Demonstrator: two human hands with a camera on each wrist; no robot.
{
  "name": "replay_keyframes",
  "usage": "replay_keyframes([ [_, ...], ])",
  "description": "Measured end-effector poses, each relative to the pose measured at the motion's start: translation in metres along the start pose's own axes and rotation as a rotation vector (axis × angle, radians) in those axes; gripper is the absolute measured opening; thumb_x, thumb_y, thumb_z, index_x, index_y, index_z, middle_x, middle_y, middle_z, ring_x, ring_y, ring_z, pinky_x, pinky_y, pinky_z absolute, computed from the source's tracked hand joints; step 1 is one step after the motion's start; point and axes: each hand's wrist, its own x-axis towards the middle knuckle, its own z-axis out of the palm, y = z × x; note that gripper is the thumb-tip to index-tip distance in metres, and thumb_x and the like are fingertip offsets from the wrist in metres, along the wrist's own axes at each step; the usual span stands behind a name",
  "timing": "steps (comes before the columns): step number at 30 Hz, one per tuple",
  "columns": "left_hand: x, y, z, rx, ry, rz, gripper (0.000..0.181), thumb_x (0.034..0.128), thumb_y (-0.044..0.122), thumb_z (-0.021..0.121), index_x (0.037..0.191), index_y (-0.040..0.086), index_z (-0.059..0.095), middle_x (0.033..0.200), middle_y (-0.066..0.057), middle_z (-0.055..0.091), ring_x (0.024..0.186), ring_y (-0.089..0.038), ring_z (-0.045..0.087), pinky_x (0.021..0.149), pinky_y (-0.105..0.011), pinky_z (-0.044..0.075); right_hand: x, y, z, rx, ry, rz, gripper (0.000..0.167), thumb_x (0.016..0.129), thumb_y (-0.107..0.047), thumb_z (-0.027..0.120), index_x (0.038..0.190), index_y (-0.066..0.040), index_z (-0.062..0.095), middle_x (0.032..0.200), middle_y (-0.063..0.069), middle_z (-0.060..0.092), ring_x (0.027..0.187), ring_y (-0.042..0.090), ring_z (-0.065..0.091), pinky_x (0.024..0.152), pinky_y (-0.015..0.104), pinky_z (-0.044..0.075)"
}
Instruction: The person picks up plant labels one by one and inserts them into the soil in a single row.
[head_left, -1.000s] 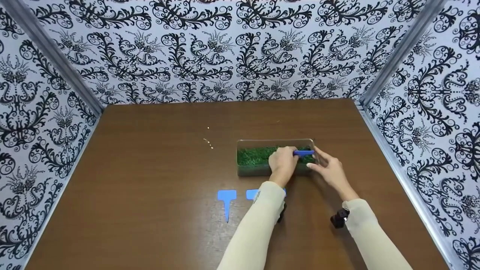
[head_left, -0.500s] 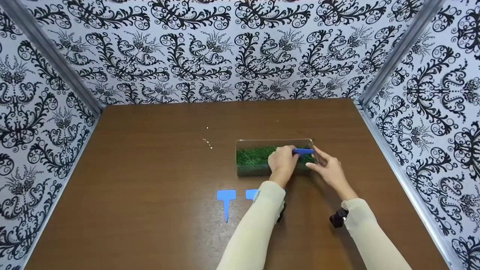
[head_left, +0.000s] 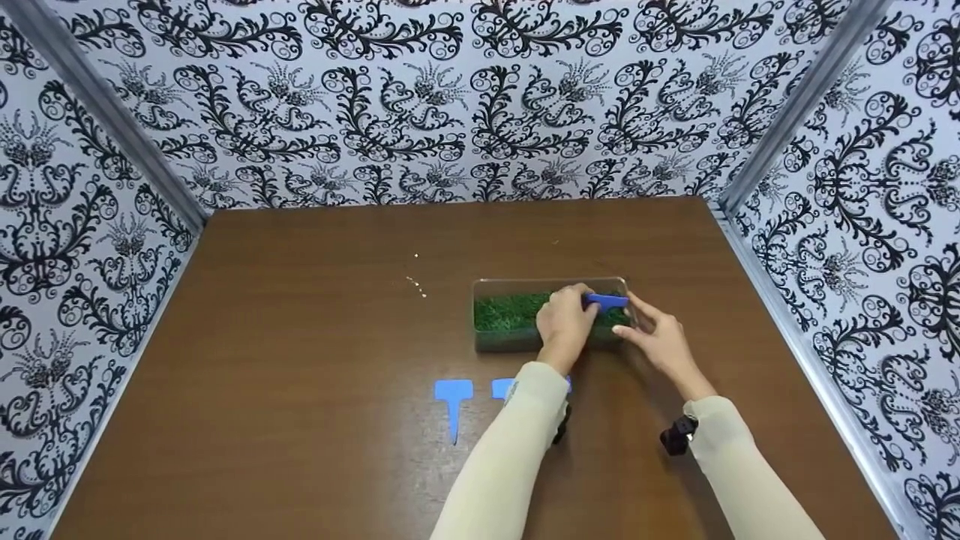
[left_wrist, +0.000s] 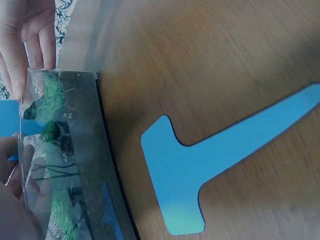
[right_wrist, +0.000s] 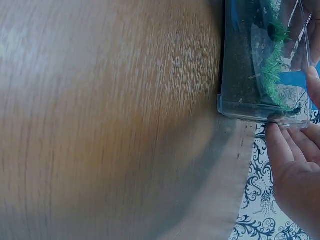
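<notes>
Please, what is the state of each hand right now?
Left hand: closed, holding a blue tag.
Right hand: open, fingers touching the end of the clear box.

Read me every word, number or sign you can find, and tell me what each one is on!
There are no words, numbers or signs I can read.
Left sleeve: a small dark mark near the cuff, too small to tell if it is writing.
Leftmost blue T-shape: no writing shows.
Clear box: no writing shows on the parts in view.
Wallpaper: black swirls, not letters.
</notes>
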Motion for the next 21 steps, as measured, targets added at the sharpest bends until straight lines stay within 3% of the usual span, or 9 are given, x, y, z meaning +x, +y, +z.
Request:
replay_keyframes([
  [9, -0.004, -0.002, -0.01, -0.084, -0.008, 0.029, 0.02, 0.0892, 0.039, 0.074, 0.107, 0.031, 0.073, 0.108, 0.012, 0.074, 0.091, -0.01, 0.073, 0.074, -0.028, 0.058, 0.0, 0.002, 0.001, -0.022, 0.011, -0.008, 0.066, 0.093, -0.019, 0.071, 0.15, -0.004, 0.042, 0.148, 0.024, 0.046, 0.136, 0.037, 0.049, 0.106, 0.042, 0.044],
  [21, -0.009, -0.011, -0.03, -0.208, 0.029, 0.045, 0.026, 0.0858, 0.043, 0.076, 0.109, 0.031, 0.072, 0.109, 0.015, 0.073, 0.098, -0.007, 0.07, 0.078, -0.026, 0.056, -0.001, 0.002, -0.001, -0.055, 0.008, 0.02, 0.067, 0.093, -0.024, 0.07, 0.151, -0.007, 0.04, 0.147, 0.023, 0.047, 0.134, 0.036, 0.051, 0.103, 0.038, 0.046],
])
